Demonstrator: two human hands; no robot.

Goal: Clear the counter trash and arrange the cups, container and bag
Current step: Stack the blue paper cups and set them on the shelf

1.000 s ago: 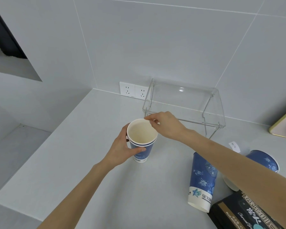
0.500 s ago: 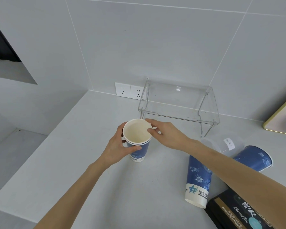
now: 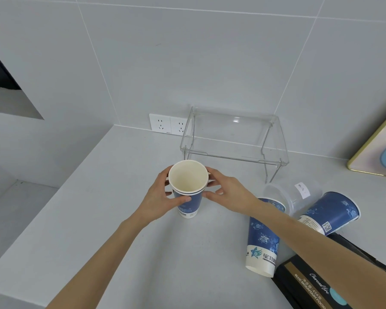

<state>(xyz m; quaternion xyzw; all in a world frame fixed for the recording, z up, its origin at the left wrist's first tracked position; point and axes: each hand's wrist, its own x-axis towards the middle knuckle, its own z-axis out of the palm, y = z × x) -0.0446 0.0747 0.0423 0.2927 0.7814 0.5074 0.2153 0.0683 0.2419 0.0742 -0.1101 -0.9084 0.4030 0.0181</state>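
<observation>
Counter [image 3: 112, 253]: pale grey slab under both hands, running to a tiled wall; no loose trash can be made out on it.
Clear shelf [image 3: 234, 139]: transparent riser beyond the hands, against the wall, nothing on it.
Bag [image 3: 305, 284]: black packet lying flat under the right forearm, partly cut off by the frame edge.
Tipped cup A [image 3: 263, 239]: blue paper cup on its side just below the right wrist, long axis running toward the viewer, base nearest the viewer, mouth hidden behind the forearm.
Tipped cup B [image 3: 330, 212]: blue cup on its side, right of the right forearm, long axis slanting up to the right, mouth that way.
Container [image 3: 292, 195]: clear plastic tub on its side between the two tipped cups, mouth toward the hands.
Stacked cups [image 3: 188, 186]: two nested cups, upright, long axis vertical, mouth up, base on the counter, between the hands.
Left hand [image 3: 163, 197]: wrapped round the stack's near and left side.
Right hand [image 3: 227, 192]: fingers closed against the stack's right side near the rim.
Progress: judged early to middling; one pair nested, two cups, container and bag apparently still unarranged.
</observation>
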